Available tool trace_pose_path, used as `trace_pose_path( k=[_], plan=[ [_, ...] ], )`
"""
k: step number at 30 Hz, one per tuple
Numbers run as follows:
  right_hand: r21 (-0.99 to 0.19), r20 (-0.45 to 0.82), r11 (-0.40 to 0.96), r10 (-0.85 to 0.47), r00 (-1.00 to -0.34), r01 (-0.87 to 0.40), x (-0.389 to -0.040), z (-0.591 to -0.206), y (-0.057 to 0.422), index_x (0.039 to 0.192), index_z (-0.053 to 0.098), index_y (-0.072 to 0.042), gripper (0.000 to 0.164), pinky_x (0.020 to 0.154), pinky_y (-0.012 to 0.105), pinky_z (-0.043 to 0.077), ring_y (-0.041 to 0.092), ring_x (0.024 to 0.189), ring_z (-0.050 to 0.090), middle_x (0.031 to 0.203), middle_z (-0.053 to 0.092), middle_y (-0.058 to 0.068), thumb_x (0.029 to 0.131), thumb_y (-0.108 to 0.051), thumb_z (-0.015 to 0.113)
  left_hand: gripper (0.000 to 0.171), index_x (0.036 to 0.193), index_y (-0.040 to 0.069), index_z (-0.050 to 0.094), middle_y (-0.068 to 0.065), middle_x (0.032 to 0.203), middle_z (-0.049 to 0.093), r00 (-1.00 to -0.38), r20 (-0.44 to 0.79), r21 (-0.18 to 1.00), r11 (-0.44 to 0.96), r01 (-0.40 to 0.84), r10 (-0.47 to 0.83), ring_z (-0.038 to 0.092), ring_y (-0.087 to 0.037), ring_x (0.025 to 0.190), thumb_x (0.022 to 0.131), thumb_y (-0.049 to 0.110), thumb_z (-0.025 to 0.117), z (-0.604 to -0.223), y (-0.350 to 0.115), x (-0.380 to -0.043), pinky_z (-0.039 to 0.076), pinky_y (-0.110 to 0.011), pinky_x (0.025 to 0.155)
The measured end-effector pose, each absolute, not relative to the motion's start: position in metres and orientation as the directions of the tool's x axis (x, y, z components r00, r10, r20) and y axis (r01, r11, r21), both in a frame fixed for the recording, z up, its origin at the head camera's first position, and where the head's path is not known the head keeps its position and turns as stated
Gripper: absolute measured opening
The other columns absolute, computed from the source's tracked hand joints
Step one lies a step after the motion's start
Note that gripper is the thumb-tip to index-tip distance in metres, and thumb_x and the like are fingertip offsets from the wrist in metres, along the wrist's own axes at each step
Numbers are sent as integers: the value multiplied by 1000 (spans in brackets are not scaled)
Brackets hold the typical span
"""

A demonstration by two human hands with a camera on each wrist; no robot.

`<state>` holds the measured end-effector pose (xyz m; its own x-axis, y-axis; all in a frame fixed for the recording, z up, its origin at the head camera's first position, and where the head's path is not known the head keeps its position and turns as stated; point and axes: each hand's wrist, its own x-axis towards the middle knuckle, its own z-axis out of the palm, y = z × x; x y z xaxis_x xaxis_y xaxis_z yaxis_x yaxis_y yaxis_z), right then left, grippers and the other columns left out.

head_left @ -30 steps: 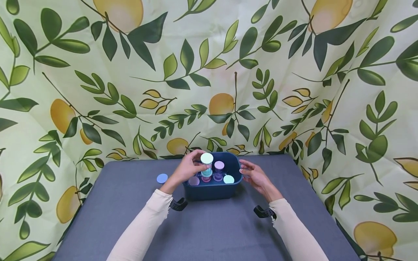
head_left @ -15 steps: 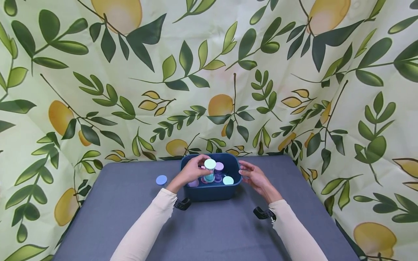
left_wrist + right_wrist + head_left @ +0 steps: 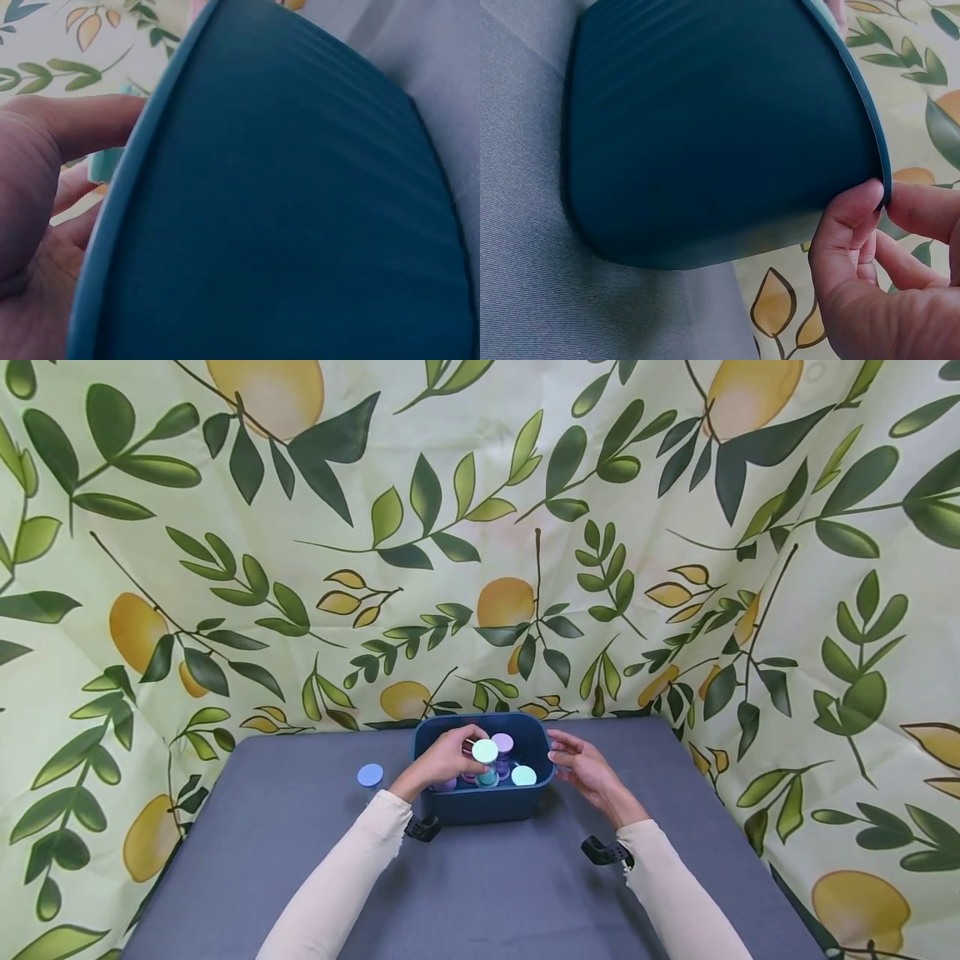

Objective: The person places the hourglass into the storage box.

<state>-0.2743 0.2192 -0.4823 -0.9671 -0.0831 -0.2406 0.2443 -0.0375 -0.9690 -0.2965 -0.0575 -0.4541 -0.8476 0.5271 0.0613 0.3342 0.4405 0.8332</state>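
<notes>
A dark blue plastic bin (image 3: 480, 807) stands on the table, with small clear containers with coloured lids inside. My left hand (image 3: 448, 758) reaches over the near left rim and holds a clear container with a mint lid (image 3: 486, 752) low in the bin. In the left wrist view the bin wall (image 3: 285, 187) hides most of that container and some fingers. My right hand (image 3: 885, 289) pinches the bin's rim at its right end, thumb against the outer wall. Beside the held container are a lilac lid (image 3: 502, 743) and a second mint lid (image 3: 523, 775).
A clear container with a blue lid (image 3: 371, 775) stands on the grey-blue tablecloth (image 3: 480, 885), left of the bin. A purple lid (image 3: 446, 785) shows at the bin's left end, partly under the hand. Lemon-print fabric (image 3: 480, 527) hangs behind and at both sides.
My left hand has lowered the mint-lidded container into the bin, moving slightly right and toward me. The right hand stays at the bin's right rim.
</notes>
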Motion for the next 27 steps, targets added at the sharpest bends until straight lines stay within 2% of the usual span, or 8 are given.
trace_pose_path(
  k=[6, 11, 16, 27],
  plan=[
    [-971, -230, -46, -98, -968, 235, -273, -480, 220, 148, 41, -7, 54, 75, 26, 51, 12, 91, 53, 108, 48, 0, 97, -2, 55, 38, 110, 7, 62, -10, 108, 67, -799, 31, 811, 452, 371, 600, 63, -24, 100, 77, 2, 80, -456, -50, -300, 55, -31, 83],
    [-971, -228, -48, -101, -969, 233, -274, -481, 220, 148, 41, -7, 54, 77, 27, 51, 13, 92, 53, 108, 48, 1, 97, -2, 56, 37, 108, 10, 63, -6, 108, 66, -774, 5, 766, 495, 410, 633, 59, -18, 99, 76, 2, 80, -459, -46, -303, 51, -31, 89],
    [-971, -232, -38, -91, -968, 236, -274, -482, 220, 148, 41, -7, 53, 78, 28, 50, 14, 93, 53, 110, 48, 1, 97, -3, 56, 37, 107, 8, 63, -6, 104, 65, -746, 6, 739, 499, 452, 666, 57, -16, 93, 75, 0, 80, -465, -43, -305, 49, -31, 86],
    [-966, -252, -34, -70, -965, 255, -274, -482, 218, 147, 43, -11, 51, 77, 27, 52, 15, 95, 54, 111, 49, 2, 97, -4, 55, 35, 110, 6, 63, -7, 105, 66, -703, -55, 698, 531, 480, 709, 57, -15, 90, 79, -5, 73, -471, -40, -306, 50, -29, 87]
  ],
)
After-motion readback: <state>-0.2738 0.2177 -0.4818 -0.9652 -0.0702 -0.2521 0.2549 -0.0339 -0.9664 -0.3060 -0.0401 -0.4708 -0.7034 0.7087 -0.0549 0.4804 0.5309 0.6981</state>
